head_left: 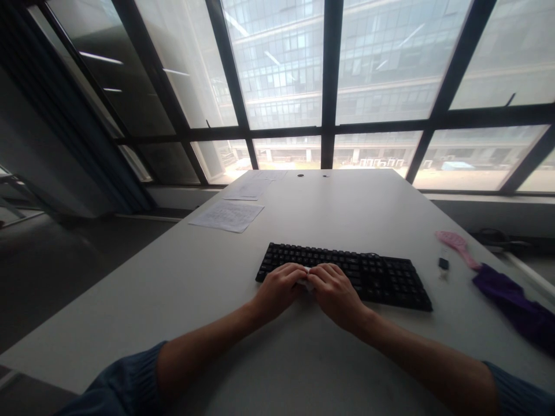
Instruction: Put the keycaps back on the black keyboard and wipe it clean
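Note:
A black keyboard (347, 274) lies on the white table (208, 289) in front of me. My left hand (280, 289) and my right hand (333, 292) rest side by side at its near edge, fingers curled over the front rows of keys. Between the two hands a small white thing (306, 282) shows, pinched by the fingertips of both; I cannot make out what it is. Both forearms reach in from the bottom, with blue sleeves pushed up.
Two printed paper sheets (228, 215) lie at the back left of the table. On the right lie a pink brush (457, 245), a small dark object (443, 264) and a purple cloth (515, 306). Large windows stand behind the table.

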`<action>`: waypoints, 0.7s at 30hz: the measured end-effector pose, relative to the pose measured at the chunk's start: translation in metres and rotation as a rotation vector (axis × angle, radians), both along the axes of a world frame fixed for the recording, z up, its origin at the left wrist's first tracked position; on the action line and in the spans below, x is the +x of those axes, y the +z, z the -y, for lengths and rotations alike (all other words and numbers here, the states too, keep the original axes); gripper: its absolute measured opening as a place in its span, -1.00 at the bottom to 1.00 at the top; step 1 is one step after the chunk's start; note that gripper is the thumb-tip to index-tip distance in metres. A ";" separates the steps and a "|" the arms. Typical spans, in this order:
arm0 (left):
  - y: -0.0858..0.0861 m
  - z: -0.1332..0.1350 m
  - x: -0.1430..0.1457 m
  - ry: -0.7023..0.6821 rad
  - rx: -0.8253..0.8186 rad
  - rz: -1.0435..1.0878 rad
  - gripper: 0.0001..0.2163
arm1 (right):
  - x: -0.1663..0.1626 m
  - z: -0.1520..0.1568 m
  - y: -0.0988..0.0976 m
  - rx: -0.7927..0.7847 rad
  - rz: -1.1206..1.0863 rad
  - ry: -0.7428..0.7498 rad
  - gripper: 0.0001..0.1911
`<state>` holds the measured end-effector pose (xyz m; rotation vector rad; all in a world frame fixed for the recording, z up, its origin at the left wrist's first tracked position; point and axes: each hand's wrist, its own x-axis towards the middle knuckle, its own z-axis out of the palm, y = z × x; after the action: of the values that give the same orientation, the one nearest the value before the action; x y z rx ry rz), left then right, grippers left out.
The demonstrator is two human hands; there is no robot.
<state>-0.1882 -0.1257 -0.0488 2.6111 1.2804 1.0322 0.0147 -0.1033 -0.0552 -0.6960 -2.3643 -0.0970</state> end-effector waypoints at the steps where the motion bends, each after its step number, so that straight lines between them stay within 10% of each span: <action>1: -0.001 0.000 0.000 0.010 -0.016 -0.013 -0.69 | 0.000 0.000 0.000 0.000 0.013 -0.010 -0.93; 21: 0.003 0.000 0.000 -0.034 -0.005 -0.055 -0.78 | 0.002 0.001 0.000 -0.011 0.032 0.003 -0.91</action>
<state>-0.1887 -0.1262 -0.0462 2.6654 1.2433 0.9578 0.0164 -0.1042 -0.0549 -0.7009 -2.3977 -0.0938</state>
